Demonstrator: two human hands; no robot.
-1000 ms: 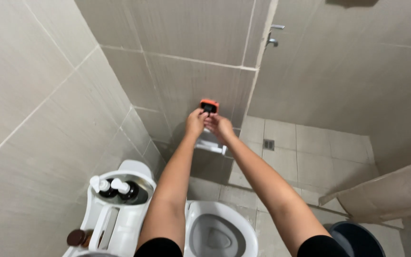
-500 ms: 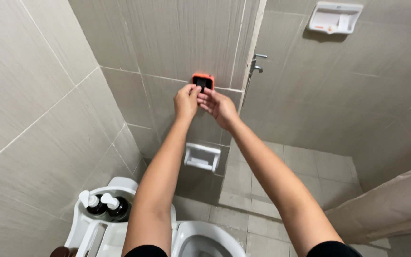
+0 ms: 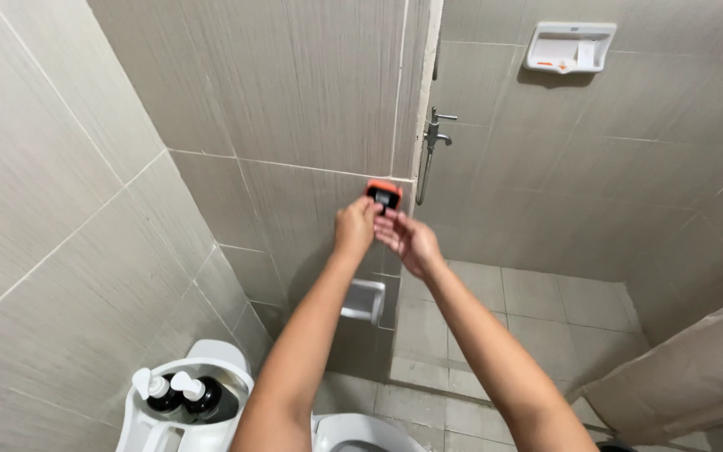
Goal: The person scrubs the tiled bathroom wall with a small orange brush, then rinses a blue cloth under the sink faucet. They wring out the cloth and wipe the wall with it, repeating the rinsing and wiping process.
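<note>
Orange-cased device [image 3: 383,195] gripped by left hand [image 3: 355,228]; right hand [image 3: 407,241] open, fingers touching it.

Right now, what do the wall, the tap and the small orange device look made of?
Wall: matte grey ceramic tile, likely, with streaked grain and grout lines. Tap: shiny silver metal, probably chromed. Device: seemingly orange plastic with a dark screen, pinched by the left hand.
</note>
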